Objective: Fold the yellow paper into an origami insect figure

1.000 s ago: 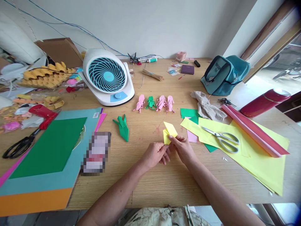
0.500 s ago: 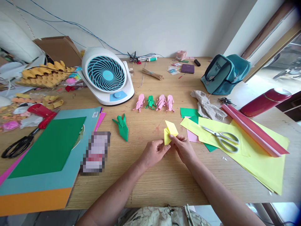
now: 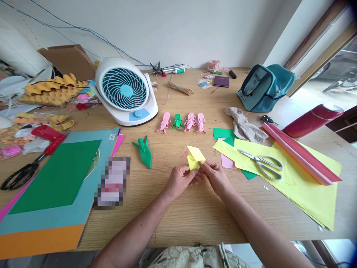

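Between my two hands is a small piece of folded yellow paper (image 3: 196, 153), held just above the table, its upper flap pointing up and to the left. My left hand (image 3: 180, 181) grips its lower edge between thumb and fingers. From the right, my right hand (image 3: 215, 175) pinches the paper with the thumb on top; its lower corner is hidden by the fingers. A partly folded green paper figure (image 3: 144, 152) lies to the left of my hands. Beyond them stands a row of small folded paper frogs, pink (image 3: 165, 122) and green (image 3: 177, 121).
Scissors (image 3: 262, 163) lie on yellow sheets (image 3: 312, 197) at the right, near a rolled red-pink sheet (image 3: 301, 154) and a red flask (image 3: 314, 121). At the left are a phone (image 3: 113, 180), a green sheet (image 3: 58, 175) and a fan (image 3: 125, 89). A teal bag (image 3: 266, 87) stands behind.
The yellow paper has turned and shifted slightly left and down in my fingers, its upper flap now leaning further left. Both hands stay close together on it.
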`<act>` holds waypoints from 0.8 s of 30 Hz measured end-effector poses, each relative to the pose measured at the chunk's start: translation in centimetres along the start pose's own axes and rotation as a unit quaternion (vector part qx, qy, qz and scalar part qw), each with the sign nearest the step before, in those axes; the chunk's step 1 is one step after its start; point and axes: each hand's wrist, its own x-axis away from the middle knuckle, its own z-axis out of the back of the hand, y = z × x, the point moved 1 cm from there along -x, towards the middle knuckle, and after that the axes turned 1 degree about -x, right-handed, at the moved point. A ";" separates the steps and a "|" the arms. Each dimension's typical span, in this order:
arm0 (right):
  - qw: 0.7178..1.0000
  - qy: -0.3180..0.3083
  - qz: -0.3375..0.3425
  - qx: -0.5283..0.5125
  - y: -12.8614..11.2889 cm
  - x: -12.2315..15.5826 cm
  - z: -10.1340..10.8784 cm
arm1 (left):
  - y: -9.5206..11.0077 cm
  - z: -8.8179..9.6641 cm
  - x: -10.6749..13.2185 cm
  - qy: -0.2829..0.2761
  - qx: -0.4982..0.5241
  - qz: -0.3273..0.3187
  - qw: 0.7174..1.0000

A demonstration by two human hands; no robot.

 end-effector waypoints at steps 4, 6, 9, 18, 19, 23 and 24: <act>0.999 0.036 0.027 0.023 0.2 -0.2 0.6 | -0.1 0.1 0.1 -0.019 0.009 0.008 1.000; 0.998 0.033 0.032 0.032 0.2 -0.2 0.7 | 0.2 0.3 0.2 -0.006 -0.028 -0.010 1.000; 0.998 0.025 0.039 0.044 0.1 -0.2 0.7 | 1.0 0.8 0.3 0.059 -0.127 -0.087 0.986; 0.994 -0.057 0.049 0.080 -0.7 0.0 -0.3 | 1.4 1.3 0.2 0.149 -0.159 -0.156 0.963; 0.992 -0.061 0.060 0.095 -0.7 0.0 -0.2 | 1.4 1.3 0.2 0.155 -0.168 -0.155 0.961; 0.965 -0.036 0.156 0.209 -1.3 0.2 0.5 | 1.5 1.3 0.3 0.162 -0.262 -0.170 0.936; 0.955 -0.032 0.179 0.234 -1.5 0.3 0.6 | 1.5 1.2 0.4 0.155 -0.291 -0.179 0.927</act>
